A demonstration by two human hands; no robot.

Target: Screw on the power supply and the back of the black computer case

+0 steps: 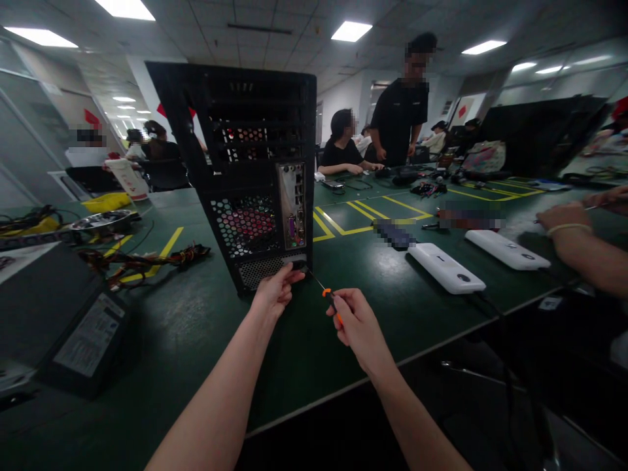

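Observation:
A black computer tower case stands upright on the green table, its rear side toward me. Vent holes, a port panel and a power supply grille show on it. My right hand is closed around the orange and black handle of a screwdriver. The shaft points up and left to the case's lower right corner. At that same corner, my left hand has its thumb and fingertips drawn together against the case. Whatever those fingertips pinch is too small or hidden to make out.
A grey power supply unit lies at the left, near bundled cables and a metal bowl. White power banks and a dark phone-like object lie to the right. Another person's hand is at the right edge; people are behind the table.

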